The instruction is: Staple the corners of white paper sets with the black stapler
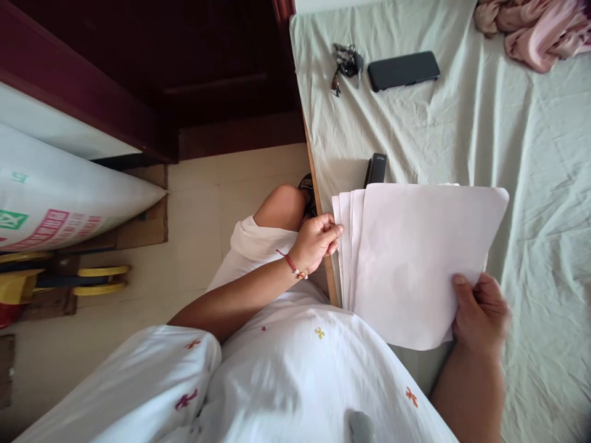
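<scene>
A stack of white paper sheets [420, 258] with rounded corners lies over the bed edge and my lap, its left edges fanned out in several steps. My right hand [482, 311] grips the stack at its lower right, thumb on top and fingers underneath, out of sight. At the fanned left edge, my left hand [318, 242] is closed, with thumb and forefinger pinching the edge of a sheet. Just beyond the stack's top edge sits a black stapler [376, 169], its near end covered by the paper.
On the pale wrinkled sheet [545, 246] lie a bunch of keys [348, 61], a dark flat case [404, 71] and a pink cloth [540, 31]. A large white sack [69, 191] stands on cardboard at left, near a yellow-and-black object [101, 280]. A dark red door [221, 55] is ahead.
</scene>
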Tool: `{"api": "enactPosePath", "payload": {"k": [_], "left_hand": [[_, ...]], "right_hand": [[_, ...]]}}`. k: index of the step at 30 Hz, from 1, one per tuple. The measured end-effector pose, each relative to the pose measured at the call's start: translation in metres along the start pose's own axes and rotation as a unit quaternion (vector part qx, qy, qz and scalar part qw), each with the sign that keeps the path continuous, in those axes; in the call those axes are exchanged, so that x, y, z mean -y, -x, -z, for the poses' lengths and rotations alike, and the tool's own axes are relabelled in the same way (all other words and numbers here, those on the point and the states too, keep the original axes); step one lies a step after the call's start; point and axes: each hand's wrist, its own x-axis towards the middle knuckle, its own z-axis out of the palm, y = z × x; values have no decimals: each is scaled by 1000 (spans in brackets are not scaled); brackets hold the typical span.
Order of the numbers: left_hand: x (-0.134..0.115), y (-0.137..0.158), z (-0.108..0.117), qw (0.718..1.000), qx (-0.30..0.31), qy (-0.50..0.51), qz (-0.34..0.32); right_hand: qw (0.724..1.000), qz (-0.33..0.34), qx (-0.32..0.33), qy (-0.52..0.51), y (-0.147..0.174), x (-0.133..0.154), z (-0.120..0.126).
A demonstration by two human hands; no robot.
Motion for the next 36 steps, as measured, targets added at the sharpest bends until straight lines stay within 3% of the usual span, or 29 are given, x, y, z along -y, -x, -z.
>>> {"api": "enactPosePath", "payload": {"k": [3,6,12,22,36], "left_hand": [[1,1,-2,1000,-23,11,-16],[4,3,-3,998,-37,14,-40],[10,2,-4,995,-23,15,-96],[5,1,-2,999,-21,-21,-39],[3,2,-3,998,15,-50,-29]], "right_hand": [[999,-4,-24,-31,0,4,-4],[1000,-8,-6,-28,0,6,-3],[999,-20,13,-33,1,6,0],[997,-23,-3,-72,1,11,-4],[996,-37,7,-81,2,13,-3]]}}
